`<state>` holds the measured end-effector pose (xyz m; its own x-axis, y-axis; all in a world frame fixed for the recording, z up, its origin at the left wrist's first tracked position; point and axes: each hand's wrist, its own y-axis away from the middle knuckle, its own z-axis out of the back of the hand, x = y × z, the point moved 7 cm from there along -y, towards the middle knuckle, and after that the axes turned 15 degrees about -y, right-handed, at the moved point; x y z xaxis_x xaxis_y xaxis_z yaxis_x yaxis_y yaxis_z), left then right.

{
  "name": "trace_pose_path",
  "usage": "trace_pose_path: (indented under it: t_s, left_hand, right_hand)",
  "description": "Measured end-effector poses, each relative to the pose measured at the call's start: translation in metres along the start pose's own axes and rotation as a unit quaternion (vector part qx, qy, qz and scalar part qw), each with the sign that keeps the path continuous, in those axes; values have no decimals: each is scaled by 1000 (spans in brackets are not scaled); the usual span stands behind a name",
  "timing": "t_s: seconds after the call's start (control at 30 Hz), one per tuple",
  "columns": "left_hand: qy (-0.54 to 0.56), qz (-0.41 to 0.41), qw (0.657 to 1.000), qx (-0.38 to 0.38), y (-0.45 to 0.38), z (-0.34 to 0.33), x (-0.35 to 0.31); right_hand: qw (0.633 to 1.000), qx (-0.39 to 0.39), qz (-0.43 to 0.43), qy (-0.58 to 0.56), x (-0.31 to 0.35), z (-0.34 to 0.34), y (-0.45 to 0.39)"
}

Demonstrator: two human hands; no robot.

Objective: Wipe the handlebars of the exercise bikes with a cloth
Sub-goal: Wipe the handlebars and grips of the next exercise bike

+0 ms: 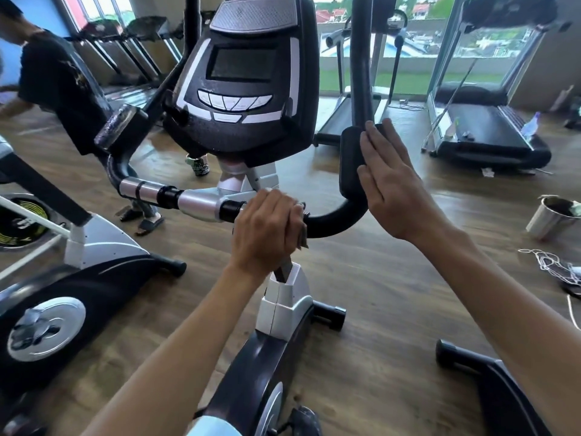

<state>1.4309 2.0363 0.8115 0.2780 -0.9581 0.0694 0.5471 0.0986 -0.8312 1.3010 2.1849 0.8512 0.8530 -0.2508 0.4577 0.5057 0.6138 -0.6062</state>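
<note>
Handlebar risk—the left hand, its grip closed over bar and barely visible cloth, may drop it, while the flat, empty right hand only rests on the upright pad.

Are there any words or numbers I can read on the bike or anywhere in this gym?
None can be read.
Console: screen dark; buttons show no legible marks.
Yellow-ringed wheel on the bike at left: a mark at its middle, too blurred.
Green can on the floor: print too small.
</note>
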Motion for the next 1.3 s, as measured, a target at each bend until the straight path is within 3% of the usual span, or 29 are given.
trace_pose_path:
  t_s: [0.07,0.13,0.33,0.4,0.57,0.7,0.8,0.9,1.03,1.3]
  left_hand:
    - [3,57,998,-20,4,0,-13]
    - [8,56,998,-38,9,0,-40]
    - [19,-103,993,-51,-1,0,-29]
    - [27,-77,996,-38,-2,-1,-11]
    - [40,79,995,-43,-9,4,-2]
    - [106,55,986,-117,-31,33,-50]
    - [193,-48,974,-110,-36,43,-118]
    - [218,-113,968,-56,-33,20,-183]
    - [220,-88,970,44,-46,-64,-230]
    - [165,-34,973,155,-117,-258,-287]
  right_hand:
    - [1000,-18,-2,-2,4,-1,0]
    - [999,-29,-10,11,8,-4,1]
    - [999,-15,18,45,5,2,11]
    - [999,-22,25,29,5,7,20]
    - [998,-3,57,-20,5,14,50]
    - [993,-20,52,-108,-5,38,66]
    - [988,-56,-17,-144,-32,63,86]
    - [973,-27,-170,-154,-90,78,104]
    - [948,-21,-281,-149,-170,97,122]
    - [900,15,-411,-146,-350,92,92]
